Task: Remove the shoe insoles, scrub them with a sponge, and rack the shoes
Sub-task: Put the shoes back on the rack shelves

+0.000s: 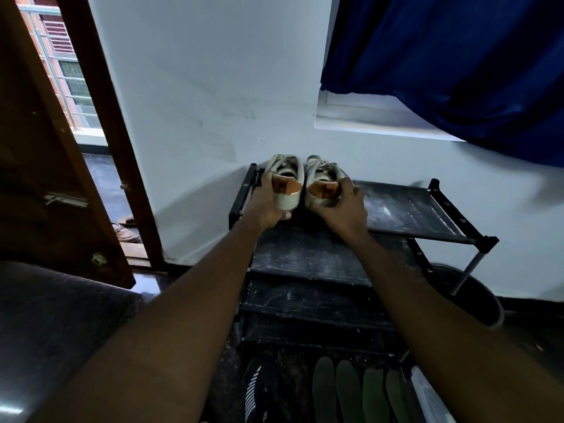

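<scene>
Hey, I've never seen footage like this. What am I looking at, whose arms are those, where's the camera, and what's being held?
There is no machine here. A person wears a camera on their head, and it looks forward and down, so the two bare arms are their own. This is the only view.

The left hand grips the heel of the left-hand shoe. The right hand grips the heel of the right-hand shoe. Both pale shoes sit side by side on the top shelf of a black shoe rack against the wall.

Low in the picture, four dark green insoles lie in a row. A blue curtain hangs at the upper right.
</scene>
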